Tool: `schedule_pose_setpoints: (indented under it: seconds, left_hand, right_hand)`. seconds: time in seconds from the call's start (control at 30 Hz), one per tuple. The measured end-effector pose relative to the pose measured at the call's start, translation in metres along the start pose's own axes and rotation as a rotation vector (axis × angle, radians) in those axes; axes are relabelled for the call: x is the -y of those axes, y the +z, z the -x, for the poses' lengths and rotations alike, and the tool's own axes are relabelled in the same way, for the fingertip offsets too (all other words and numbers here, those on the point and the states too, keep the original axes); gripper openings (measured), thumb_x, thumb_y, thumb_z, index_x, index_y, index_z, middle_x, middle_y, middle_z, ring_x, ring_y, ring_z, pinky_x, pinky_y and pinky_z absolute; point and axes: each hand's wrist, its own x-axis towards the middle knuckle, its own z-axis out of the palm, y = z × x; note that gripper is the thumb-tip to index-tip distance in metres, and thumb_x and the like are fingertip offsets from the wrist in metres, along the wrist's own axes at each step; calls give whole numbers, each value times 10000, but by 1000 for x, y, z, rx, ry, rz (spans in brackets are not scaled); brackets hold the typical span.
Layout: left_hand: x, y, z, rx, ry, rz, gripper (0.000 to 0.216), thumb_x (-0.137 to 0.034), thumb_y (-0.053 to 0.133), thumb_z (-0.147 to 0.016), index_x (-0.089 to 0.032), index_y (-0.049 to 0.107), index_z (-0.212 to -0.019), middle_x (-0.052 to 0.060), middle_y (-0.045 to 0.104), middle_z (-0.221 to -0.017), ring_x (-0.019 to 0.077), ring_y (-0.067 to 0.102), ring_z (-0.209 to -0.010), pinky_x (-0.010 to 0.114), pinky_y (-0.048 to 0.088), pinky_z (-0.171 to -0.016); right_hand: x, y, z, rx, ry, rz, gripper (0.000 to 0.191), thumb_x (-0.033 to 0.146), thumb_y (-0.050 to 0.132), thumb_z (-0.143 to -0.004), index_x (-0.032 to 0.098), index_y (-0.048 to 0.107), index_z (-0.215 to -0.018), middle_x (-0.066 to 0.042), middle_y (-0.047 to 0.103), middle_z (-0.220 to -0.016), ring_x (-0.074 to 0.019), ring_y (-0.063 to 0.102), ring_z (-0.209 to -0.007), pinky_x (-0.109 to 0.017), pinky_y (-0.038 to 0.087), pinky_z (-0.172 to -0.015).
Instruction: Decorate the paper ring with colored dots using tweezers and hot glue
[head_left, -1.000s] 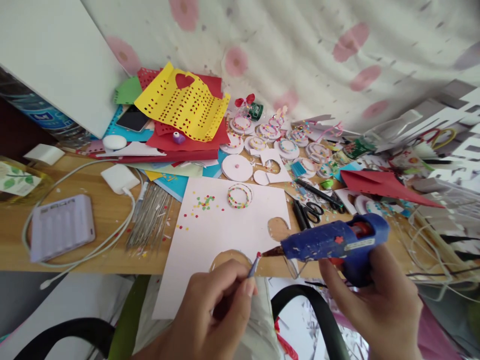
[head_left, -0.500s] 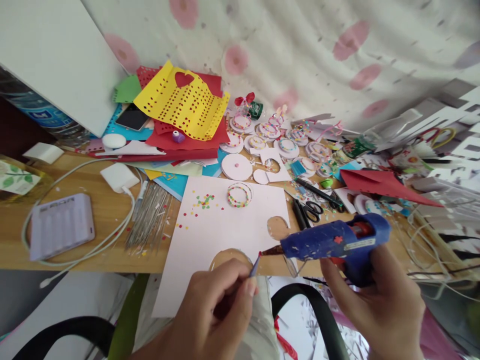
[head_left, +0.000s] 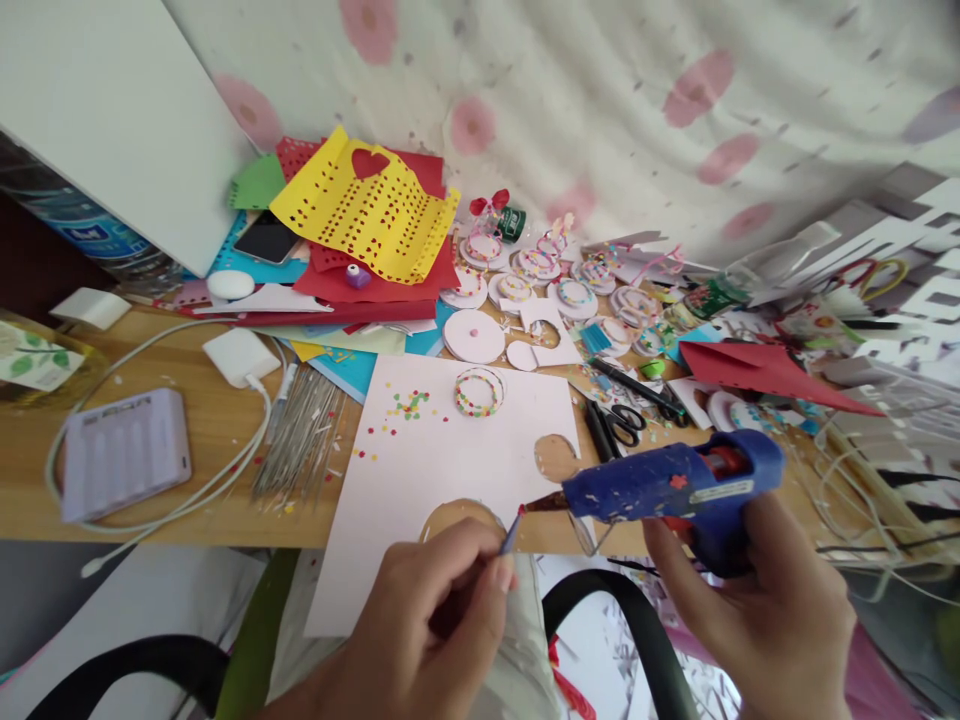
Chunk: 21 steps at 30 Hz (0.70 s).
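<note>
My left hand (head_left: 427,625) pinches a thin stick (head_left: 510,530) whose red tip points up and right. My right hand (head_left: 757,610) grips the handle of a blue glue gun (head_left: 667,485), and its nozzle touches the stick's red tip. Both are held over the near edge of a white paper sheet (head_left: 442,470) with round cut-outs. A paper ring with coloured dots (head_left: 478,391) lies on the sheet, farther back, beside scattered coloured confetti (head_left: 409,404).
On the wooden desk (head_left: 210,430) lie a yellow punched paper (head_left: 367,205) on red sheets, several decorated paper rings (head_left: 540,275), black scissors (head_left: 619,425), a bundle of thin sticks (head_left: 300,440), a white charger with cable (head_left: 240,355) and a lilac box (head_left: 124,450). A black chair arm (head_left: 622,620) curves below.
Almost nothing has changed: both hands hold the same pose, with the glue gun shifted a touch to the right.
</note>
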Motion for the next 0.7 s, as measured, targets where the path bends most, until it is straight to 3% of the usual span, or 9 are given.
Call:
schedule_pose_setpoints:
  seconds: [0.47,0.7]
  left_hand:
    - [1,-1,0,38,-5,-89,340,-444,468,-933,-190,607,-754,-66,345,-492,87,361,-420,246,249,-445]
    - [2,-2,-1,26,2,-84,343,-454,481,-927,-193,611,-747,-68,345,-473,90,365,-409,253,252,-449]
  right_hand:
    - [-2,-1,1,13,-31,15,208,321,662,-833,201,495,-799,80,378,-584,-66,313,-483,-225,296,-486]
    - [-4,0,2,0,-48,-6,202,328,661,-840,202,508,-802,79,341,-591,-75,278,-496,-246,257,-491]
